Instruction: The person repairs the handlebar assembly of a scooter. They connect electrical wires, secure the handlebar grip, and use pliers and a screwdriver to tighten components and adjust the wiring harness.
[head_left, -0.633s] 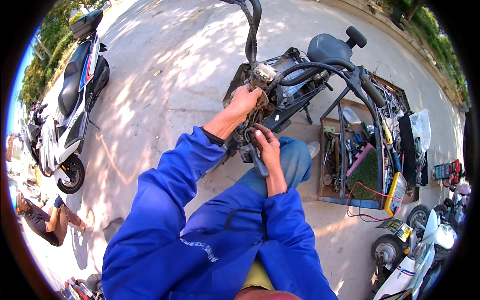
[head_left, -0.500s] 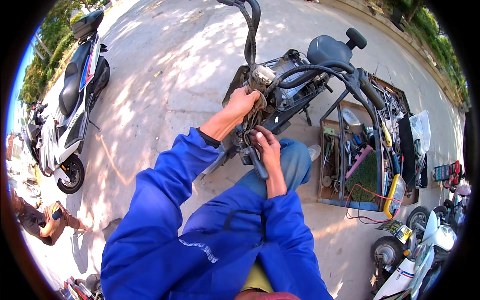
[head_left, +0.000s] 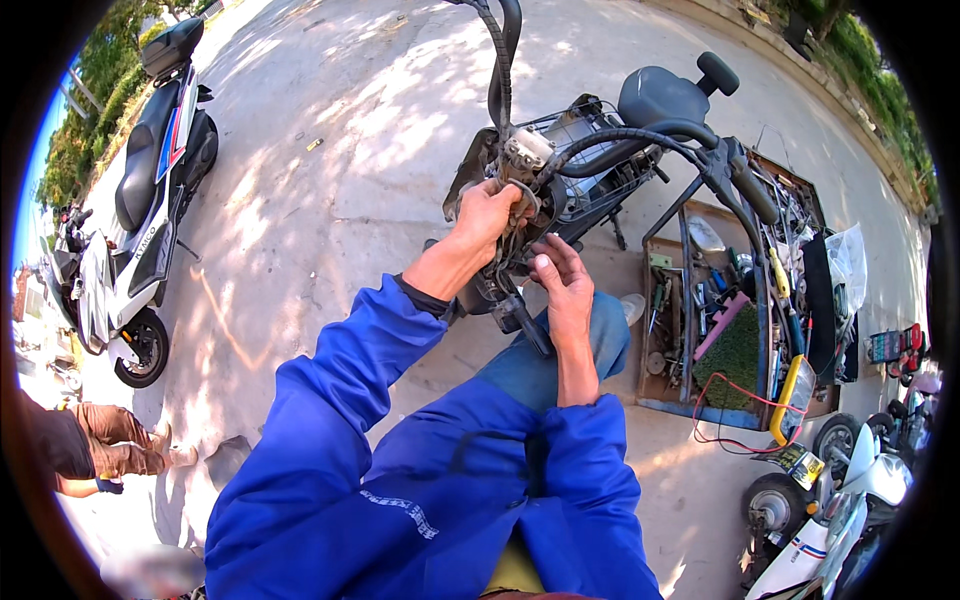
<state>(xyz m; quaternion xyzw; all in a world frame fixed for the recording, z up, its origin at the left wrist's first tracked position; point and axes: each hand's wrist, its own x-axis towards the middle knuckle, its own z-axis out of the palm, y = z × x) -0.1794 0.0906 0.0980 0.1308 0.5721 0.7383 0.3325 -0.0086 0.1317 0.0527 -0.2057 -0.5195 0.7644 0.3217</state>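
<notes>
A stripped-down small electric scooter (head_left: 590,165) stands before me, its front column exposed, with tangled wires (head_left: 510,245) hanging down it. My left hand (head_left: 487,215) is closed at the top of this wiring, thumb and fingers pinched on the wire bundle; the exact part between them is mostly hidden. Just to the right and lower, my right hand (head_left: 568,285) is raised palm inward, fingers loosely bent and apart, their tips beside the wires. No held thing shows in it. A dark lever-like part (head_left: 525,325) juts down below the wiring, near my knee.
To the right lies an open metal toolbox (head_left: 690,408) full of tools, with a yellow-framed meter (head_left: 790,395) and red lead at its corner. A white scooter (head_left: 150,240) stands left; a person (head_left: 90,440) is at lower left. More scooters (head_left: 820,530) are parked lower right.
My right hand has shifted right and slightly up, its fingers coming away from the lower wires. My left hand keeps its grip. The person at lower left has changed posture.
</notes>
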